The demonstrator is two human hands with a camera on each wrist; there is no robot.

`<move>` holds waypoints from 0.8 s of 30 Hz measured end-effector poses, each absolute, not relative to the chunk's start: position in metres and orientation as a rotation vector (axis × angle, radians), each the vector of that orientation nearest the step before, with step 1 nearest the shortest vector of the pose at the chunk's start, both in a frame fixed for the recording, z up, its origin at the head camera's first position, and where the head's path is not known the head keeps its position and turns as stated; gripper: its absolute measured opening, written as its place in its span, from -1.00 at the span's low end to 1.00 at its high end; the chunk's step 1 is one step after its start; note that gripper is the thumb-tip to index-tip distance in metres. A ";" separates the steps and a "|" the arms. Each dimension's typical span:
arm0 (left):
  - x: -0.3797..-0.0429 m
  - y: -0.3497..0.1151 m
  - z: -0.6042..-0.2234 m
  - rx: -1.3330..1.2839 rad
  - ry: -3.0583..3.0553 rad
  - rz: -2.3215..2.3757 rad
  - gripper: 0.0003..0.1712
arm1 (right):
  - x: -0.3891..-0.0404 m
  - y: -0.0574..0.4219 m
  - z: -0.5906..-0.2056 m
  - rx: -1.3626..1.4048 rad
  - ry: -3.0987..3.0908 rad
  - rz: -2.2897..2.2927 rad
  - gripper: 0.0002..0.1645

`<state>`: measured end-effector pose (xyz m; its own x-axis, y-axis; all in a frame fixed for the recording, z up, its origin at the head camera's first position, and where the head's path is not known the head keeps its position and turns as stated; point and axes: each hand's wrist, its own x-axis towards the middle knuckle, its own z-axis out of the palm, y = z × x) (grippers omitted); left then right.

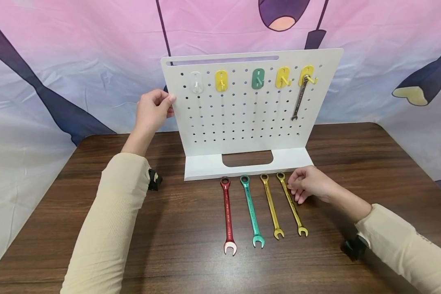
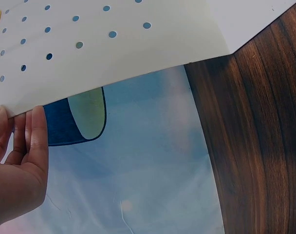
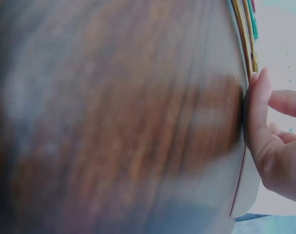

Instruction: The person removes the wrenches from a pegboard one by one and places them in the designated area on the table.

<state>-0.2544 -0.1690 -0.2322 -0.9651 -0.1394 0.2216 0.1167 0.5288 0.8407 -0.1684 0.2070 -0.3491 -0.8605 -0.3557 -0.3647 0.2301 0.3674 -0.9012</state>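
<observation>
My left hand (image 1: pixel 152 109) pinches the left edge of a white pegboard (image 1: pixel 209 149), thumb in front and fingers behind, as the left wrist view also shows. On the table, my right hand (image 1: pixel 310 183) is beside the rightmost gold combination wrench (image 1: pixel 293 208), with bent fingers and fingertips right at its shaft. To its left lie another gold wrench (image 1: pixel 271 204), a green wrench (image 1: pixel 251 206) and a red wrench (image 1: pixel 228 212), ring ends toward the board. A dark silver wrench (image 1: pixel 300 98) hangs by its ring from the far-right yellow hook (image 1: pixel 308 73).
Along the board's upper part are a white hook (image 1: pixel 196 82), a yellow hook (image 1: pixel 221 81), a green hook (image 1: pixel 258 79) and another yellow hook (image 1: pixel 283 77). The board stands near the back of a dark wooden table (image 1: pixel 191 261). A patterned cloth (image 1: pixel 95 81) hangs behind.
</observation>
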 end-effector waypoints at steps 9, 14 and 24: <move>-0.255 -0.170 -0.234 0.005 -2.495 -1.422 -0.67 | -0.168 0.211 -0.344 -0.146 2.127 -1.523 -0.86; -0.256 -0.170 -0.233 0.012 -2.498 -1.428 -0.67 | -0.169 0.213 -0.343 -0.154 2.135 -1.536 -0.85; -0.256 -0.170 -0.233 0.018 -2.497 -1.436 -0.66 | -0.174 0.217 -0.336 -0.163 2.186 -1.519 -0.80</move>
<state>-0.2562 -0.1699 -0.2332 -0.9661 -0.1392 0.2173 0.1177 0.5114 0.8513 -0.1745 0.2172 -0.3356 -0.8824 -0.3551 -0.3087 0.1654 0.3802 -0.9100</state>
